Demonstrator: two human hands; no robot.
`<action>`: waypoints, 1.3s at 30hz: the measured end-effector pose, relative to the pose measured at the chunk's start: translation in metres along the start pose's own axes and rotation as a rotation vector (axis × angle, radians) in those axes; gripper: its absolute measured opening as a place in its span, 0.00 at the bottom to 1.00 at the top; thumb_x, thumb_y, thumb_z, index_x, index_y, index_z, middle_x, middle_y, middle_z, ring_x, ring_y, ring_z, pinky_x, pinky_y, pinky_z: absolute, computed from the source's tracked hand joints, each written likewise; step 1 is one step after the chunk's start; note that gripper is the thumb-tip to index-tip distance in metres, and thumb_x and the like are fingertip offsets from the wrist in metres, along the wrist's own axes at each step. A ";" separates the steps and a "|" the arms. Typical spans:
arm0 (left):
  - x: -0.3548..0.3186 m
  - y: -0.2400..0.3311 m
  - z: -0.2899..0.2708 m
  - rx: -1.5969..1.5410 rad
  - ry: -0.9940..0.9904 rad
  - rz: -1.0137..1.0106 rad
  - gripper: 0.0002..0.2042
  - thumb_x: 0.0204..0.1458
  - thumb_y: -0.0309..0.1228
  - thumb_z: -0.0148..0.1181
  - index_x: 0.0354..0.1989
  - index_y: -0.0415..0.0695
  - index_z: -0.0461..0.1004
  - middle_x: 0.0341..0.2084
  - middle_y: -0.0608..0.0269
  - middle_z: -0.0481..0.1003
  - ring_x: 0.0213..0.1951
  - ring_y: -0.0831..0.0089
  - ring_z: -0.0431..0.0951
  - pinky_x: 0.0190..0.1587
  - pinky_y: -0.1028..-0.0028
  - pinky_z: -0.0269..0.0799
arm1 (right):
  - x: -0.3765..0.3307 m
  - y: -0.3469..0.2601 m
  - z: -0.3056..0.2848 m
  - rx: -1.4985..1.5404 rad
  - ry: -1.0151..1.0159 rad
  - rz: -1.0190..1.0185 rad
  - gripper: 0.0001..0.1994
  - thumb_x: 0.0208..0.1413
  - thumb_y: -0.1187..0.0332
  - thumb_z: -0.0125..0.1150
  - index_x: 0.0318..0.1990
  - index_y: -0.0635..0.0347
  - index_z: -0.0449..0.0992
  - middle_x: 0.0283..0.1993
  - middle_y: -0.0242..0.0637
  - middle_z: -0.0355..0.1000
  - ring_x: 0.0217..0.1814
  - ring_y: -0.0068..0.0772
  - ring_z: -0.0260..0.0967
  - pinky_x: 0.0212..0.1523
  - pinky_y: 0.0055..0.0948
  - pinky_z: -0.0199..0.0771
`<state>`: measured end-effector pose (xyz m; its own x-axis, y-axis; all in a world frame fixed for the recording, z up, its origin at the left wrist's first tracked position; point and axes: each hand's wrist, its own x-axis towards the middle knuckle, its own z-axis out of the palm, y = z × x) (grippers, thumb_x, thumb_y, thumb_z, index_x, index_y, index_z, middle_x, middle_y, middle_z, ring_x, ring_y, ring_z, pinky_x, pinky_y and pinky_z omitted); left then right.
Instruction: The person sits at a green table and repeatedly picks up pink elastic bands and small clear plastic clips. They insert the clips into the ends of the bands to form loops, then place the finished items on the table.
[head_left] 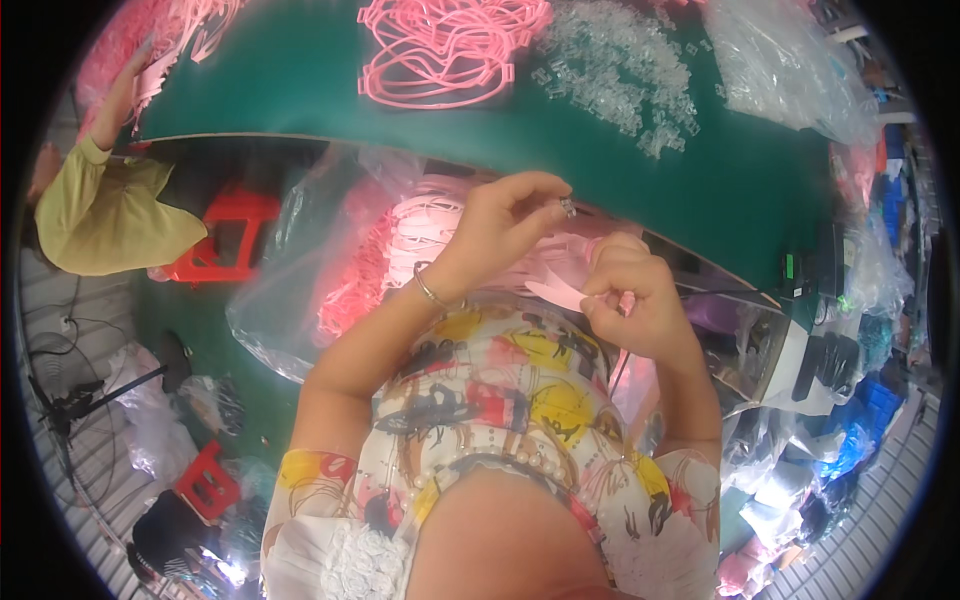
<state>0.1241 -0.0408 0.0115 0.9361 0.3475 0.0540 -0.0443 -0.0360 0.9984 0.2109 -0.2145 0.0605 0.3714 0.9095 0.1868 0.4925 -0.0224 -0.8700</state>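
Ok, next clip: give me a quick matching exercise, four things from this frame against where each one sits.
Things:
1. small clear clip
2. pink strap
3. pile of clear clips
4. red stool

Places:
A. on the green table, far side
B. on the floor by a co-worker's sleeve
C. pinched in the left hand
D. held in the right hand

Pairs: 1-C, 2-D, 3-A, 4-B
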 end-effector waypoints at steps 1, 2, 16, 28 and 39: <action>-0.005 0.006 0.003 -0.216 0.000 -0.134 0.07 0.53 0.23 0.59 0.39 0.37 0.74 0.32 0.64 0.76 0.34 0.79 0.74 0.35 0.78 0.69 | 0.001 -0.001 0.000 -0.007 -0.007 -0.007 0.04 0.36 0.75 0.60 0.18 0.56 0.71 0.16 0.28 0.58 0.27 0.32 0.59 0.37 0.32 0.59; -0.010 0.015 0.003 -0.304 -0.045 -0.220 0.08 0.53 0.24 0.59 0.41 0.36 0.73 0.34 0.66 0.75 0.36 0.81 0.73 0.37 0.79 0.70 | 0.002 -0.003 -0.001 -0.021 -0.019 -0.011 0.04 0.36 0.75 0.60 0.18 0.56 0.71 0.16 0.28 0.58 0.27 0.32 0.59 0.38 0.32 0.59; -0.037 0.030 -0.005 -0.435 -0.258 -0.316 0.06 0.51 0.21 0.58 0.37 0.39 0.73 0.32 0.70 0.73 0.36 0.84 0.71 0.38 0.80 0.68 | 0.007 -0.011 -0.002 -0.150 -0.028 0.021 0.04 0.36 0.73 0.61 0.19 0.56 0.71 0.19 0.29 0.61 0.33 0.34 0.64 0.42 0.32 0.58; -0.044 0.037 -0.011 0.299 -0.254 0.268 0.09 0.41 0.17 0.57 0.34 0.35 0.73 0.28 0.54 0.74 0.31 0.62 0.76 0.35 0.70 0.72 | 0.003 -0.001 0.001 0.032 -0.105 0.117 0.01 0.36 0.75 0.58 0.19 0.59 0.72 0.21 0.31 0.64 0.31 0.33 0.62 0.38 0.30 0.60; -0.054 0.019 -0.004 0.291 -0.170 0.378 0.09 0.45 0.20 0.59 0.36 0.37 0.72 0.29 0.58 0.74 0.30 0.66 0.76 0.32 0.72 0.73 | -0.002 0.016 0.008 0.243 -0.077 0.213 0.01 0.37 0.78 0.56 0.21 0.62 0.73 0.23 0.33 0.65 0.29 0.26 0.60 0.31 0.26 0.59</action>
<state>0.0712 -0.0569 0.0271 0.9180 0.1035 0.3827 -0.3145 -0.3977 0.8619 0.2120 -0.2130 0.0422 0.3811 0.9238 -0.0381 0.2044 -0.1243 -0.9710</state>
